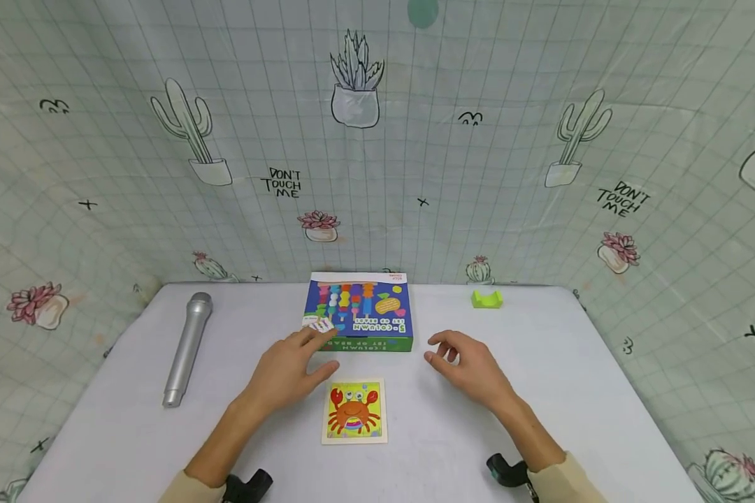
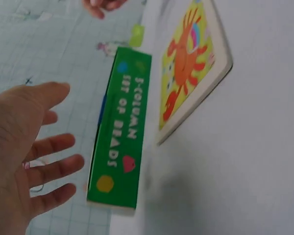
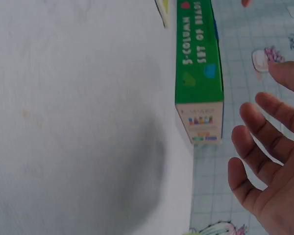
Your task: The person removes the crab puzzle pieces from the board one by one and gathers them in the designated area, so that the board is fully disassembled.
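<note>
A blue and green box point(image 1: 377, 328) printed "5-column set of beads" lies on the white table, its lettering upside down in the head view. My left hand point(image 1: 292, 370) hovers at the box's near left corner, fingers spread and holding nothing; its fingertips overlap the box in the head view. In the left wrist view that hand point(image 2: 34, 152) shows apart from the box's green side point(image 2: 120, 132). To the right of the box, my right hand point(image 1: 472, 367) is held loosely bent with nothing in it. Nearer me sits a square crab puzzle point(image 1: 354, 412) in a pale frame.
A silver microphone point(image 1: 189, 349) lies along the left side of the table. At the back right stands a small lime-green holder point(image 1: 487, 300). A gridded cloth with cactus drawings point(image 1: 377, 175) hangs behind the table point(image 1: 604, 419) and on both sides.
</note>
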`<state>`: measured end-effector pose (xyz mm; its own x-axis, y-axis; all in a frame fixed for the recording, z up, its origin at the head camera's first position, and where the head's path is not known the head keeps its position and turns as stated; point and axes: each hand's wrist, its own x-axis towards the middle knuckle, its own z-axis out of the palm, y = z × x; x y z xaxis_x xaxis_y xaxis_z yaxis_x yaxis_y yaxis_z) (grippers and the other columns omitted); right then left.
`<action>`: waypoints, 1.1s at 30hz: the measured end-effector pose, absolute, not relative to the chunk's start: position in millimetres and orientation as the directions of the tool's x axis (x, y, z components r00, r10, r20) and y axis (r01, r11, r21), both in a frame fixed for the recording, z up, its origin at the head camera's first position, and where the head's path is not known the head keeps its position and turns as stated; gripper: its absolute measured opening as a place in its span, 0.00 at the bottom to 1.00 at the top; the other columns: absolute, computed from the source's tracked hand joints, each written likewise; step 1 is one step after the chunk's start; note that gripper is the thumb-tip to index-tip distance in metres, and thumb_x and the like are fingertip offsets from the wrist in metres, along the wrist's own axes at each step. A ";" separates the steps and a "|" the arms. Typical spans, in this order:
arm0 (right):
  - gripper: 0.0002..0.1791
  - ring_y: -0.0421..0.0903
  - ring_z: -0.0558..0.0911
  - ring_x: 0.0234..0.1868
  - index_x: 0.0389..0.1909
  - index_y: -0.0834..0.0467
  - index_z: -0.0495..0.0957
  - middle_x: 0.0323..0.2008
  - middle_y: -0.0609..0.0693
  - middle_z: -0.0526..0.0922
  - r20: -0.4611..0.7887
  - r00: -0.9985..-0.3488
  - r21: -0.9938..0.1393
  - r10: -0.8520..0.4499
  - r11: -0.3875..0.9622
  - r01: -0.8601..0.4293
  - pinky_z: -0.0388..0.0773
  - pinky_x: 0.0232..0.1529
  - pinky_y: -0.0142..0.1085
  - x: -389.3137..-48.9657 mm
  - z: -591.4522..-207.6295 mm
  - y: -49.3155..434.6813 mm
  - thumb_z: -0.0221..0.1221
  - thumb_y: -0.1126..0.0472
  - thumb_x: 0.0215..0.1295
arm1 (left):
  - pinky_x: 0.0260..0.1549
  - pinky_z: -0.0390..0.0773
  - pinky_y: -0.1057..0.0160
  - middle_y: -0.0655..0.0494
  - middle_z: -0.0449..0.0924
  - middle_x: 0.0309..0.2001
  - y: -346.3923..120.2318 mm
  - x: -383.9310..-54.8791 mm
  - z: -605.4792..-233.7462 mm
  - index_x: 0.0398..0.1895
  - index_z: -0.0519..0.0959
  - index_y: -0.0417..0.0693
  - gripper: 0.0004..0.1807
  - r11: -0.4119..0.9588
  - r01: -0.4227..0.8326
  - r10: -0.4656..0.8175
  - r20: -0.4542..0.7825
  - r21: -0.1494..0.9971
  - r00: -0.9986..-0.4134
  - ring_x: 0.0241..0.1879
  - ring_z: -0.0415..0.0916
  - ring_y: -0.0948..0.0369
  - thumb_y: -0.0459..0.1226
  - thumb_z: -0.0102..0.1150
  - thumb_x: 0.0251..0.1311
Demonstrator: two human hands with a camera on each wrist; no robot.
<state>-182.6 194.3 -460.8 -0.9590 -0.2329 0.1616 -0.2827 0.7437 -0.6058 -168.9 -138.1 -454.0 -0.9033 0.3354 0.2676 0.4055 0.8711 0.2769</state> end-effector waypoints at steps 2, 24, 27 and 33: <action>0.16 0.41 0.76 0.35 0.48 0.52 0.83 0.32 0.38 0.79 0.101 -0.954 -0.634 -0.284 0.720 -0.282 0.74 0.33 0.34 -178.4 -462.0 185.2 0.66 0.47 0.65 | 0.46 0.81 0.52 0.56 0.81 0.52 -132.0 -166.2 -456.9 0.65 0.78 0.59 0.30 0.844 0.430 0.381 0.204 0.321 -0.902 0.48 0.81 0.55 0.53 0.69 0.59; 0.24 0.39 0.70 0.27 0.52 0.53 0.81 0.27 0.43 0.74 -0.125 -0.866 -0.578 -0.485 0.745 -0.333 0.65 0.28 0.33 -174.8 -493.2 124.9 0.72 0.49 0.57 | 0.38 0.75 0.61 0.64 0.79 0.41 -100.7 -160.1 -494.6 0.40 0.88 0.57 0.20 0.817 0.424 0.423 0.094 0.391 -0.901 0.43 0.72 0.61 0.57 0.74 0.50; 0.23 0.39 0.70 0.27 0.51 0.53 0.81 0.26 0.43 0.73 -0.133 -0.865 -0.577 -0.483 0.747 -0.328 0.65 0.27 0.33 -174.9 -493.4 123.2 0.72 0.50 0.57 | 0.39 0.75 0.60 0.63 0.79 0.41 -99.5 -160.9 -496.0 0.39 0.88 0.56 0.19 0.819 0.411 0.412 0.088 0.399 -0.907 0.43 0.71 0.60 0.56 0.75 0.49; 0.21 0.39 0.70 0.27 0.49 0.54 0.81 0.26 0.42 0.73 -0.123 -0.862 -0.578 -0.492 0.742 -0.341 0.65 0.27 0.33 -174.9 -493.3 122.0 0.72 0.51 0.57 | 0.40 0.75 0.56 0.62 0.78 0.42 -98.6 -161.3 -497.3 0.37 0.87 0.57 0.18 0.822 0.392 0.398 0.077 0.412 -0.914 0.45 0.71 0.58 0.55 0.76 0.48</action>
<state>-174.9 122.0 -493.3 -0.8620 -0.4916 -0.1233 -0.3405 0.7419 -0.5777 -161.3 -98.6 -497.3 -0.9143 0.3976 0.0774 0.3925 0.8223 0.4121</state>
